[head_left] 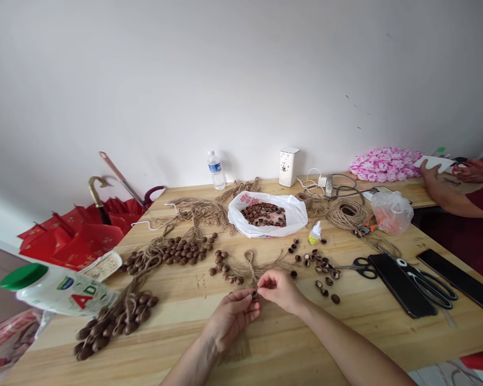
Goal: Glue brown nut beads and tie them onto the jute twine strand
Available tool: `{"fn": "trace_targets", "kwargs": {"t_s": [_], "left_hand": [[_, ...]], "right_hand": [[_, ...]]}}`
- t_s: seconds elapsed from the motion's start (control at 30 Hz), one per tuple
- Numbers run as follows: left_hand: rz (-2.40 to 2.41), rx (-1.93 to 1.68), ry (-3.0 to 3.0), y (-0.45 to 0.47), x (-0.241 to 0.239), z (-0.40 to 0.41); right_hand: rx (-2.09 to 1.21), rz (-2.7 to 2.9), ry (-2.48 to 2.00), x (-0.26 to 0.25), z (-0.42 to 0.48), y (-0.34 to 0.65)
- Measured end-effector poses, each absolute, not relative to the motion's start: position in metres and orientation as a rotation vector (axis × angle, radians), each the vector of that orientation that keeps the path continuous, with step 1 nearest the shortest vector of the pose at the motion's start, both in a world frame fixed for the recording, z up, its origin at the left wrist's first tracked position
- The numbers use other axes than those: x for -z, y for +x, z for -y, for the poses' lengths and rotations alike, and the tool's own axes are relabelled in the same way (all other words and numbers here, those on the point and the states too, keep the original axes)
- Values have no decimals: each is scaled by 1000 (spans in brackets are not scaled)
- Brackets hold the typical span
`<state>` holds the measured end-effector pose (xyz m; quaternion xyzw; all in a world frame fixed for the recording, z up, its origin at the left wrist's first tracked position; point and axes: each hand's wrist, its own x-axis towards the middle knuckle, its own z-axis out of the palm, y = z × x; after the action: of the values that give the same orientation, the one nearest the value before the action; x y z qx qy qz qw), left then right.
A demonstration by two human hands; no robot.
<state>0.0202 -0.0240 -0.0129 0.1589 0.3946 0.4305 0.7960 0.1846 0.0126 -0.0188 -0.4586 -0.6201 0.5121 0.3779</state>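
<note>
My left hand (234, 317) is closed, its fingertips pinching a small dark brown nutshell (255, 295). Touching the same spot, my right hand (280, 289) has thumb and forefinger pressed together; what sits between them is too small to make out. Just beyond both hands lies a bundle of jute twine with a braided loop (249, 258), its strands spread to either side. Brown nutshells (221, 261) are attached or lie along the left strands. Loose open shell halves (317, 265) are scattered to the right, near a small glue bottle (314, 234).
Behind the hands stands a white plastic bag (268, 229) of shells. Finished-looking shell clusters (187, 249) and a tipped white bottle (66, 292) lie left. Rightward are scissors (424, 284), a black phone (402, 284) and a twine coil (347, 214). Another person's hand (430, 174) works far right.
</note>
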Motion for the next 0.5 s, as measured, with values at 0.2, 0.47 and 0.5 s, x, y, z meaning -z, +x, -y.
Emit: {"fn": "trace_targets", "kwargs": {"t_s": [0.2, 0.47, 0.5], "left_hand": [[-853, -924, 348, 21, 14, 24], [-837, -935, 350, 21, 14, 25], [-836, -937, 348, 21, 14, 24]], "right_hand": [[-1323, 1600, -1155, 19, -13, 186], [-1294, 1621, -1172, 21, -12, 186], [-1290, 1623, -1175, 21, -11, 185]]}}
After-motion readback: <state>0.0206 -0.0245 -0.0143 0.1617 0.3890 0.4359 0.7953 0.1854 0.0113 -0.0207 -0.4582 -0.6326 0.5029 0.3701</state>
